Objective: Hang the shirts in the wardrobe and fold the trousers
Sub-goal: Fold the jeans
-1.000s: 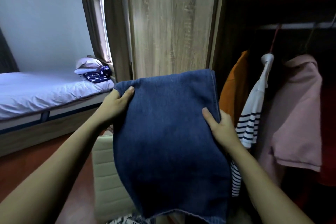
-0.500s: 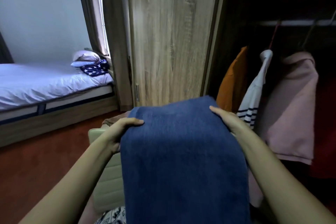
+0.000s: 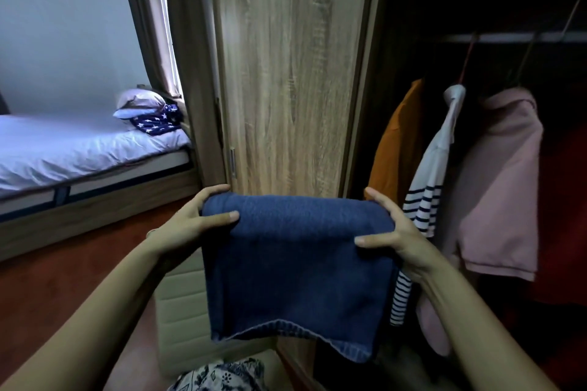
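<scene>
Folded blue denim trousers (image 3: 295, 267) hang in front of me, doubled over at the top. My left hand (image 3: 187, 222) grips the fold's left end, thumb on the near side. My right hand (image 3: 397, 238) grips the right end the same way. In the open wardrobe (image 3: 286, 73) on the right, an orange shirt (image 3: 397, 149), a white shirt with navy stripes (image 3: 428, 174) and a pink shirt (image 3: 502, 187) hang on hangers from the rail (image 3: 508, 37).
A bed (image 3: 79, 149) with pillows stands at the left against the wall. A cream padded seat (image 3: 181, 305) sits below the trousers, with a patterned black-and-white cloth (image 3: 222, 376) at the bottom edge. The floor is dark red.
The trousers have come down from chest height and been doubled over once more, so the bundle is shorter. Both hands moved lower and now hold the new fold.
</scene>
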